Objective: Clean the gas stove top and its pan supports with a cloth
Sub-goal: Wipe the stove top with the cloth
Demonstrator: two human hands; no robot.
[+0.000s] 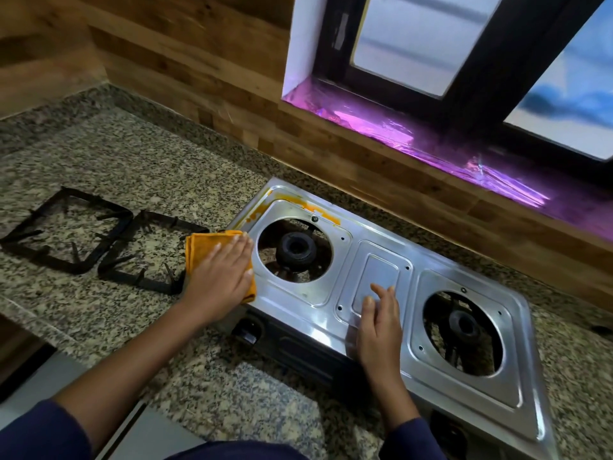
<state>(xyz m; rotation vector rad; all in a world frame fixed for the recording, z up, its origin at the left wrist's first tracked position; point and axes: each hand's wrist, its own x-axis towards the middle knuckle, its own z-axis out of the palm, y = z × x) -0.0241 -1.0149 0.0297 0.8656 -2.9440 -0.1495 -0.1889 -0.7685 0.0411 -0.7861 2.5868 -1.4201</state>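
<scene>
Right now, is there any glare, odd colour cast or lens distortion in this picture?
Head view: window light glares off the steel stove top near the right hand; a purple cast tints the window sill; the wide-angle lens bows the countertop edges; the wooden wall looks slightly smeared; the left hand and orange cloth look sharp.

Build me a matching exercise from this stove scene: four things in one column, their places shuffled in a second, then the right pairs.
Column 1
1. cloth
2. pan supports
3. right hand
4. orange stain

Column 2
A. along the rear rim of the stove top, behind the left burner
B. fingers resting on the stove top's middle panel
C. pressed flat under the left hand, at the stove's left edge
D. lying on the granite counter, off the stove

Pairs: 1-C, 2-D, 3-B, 4-A
</scene>
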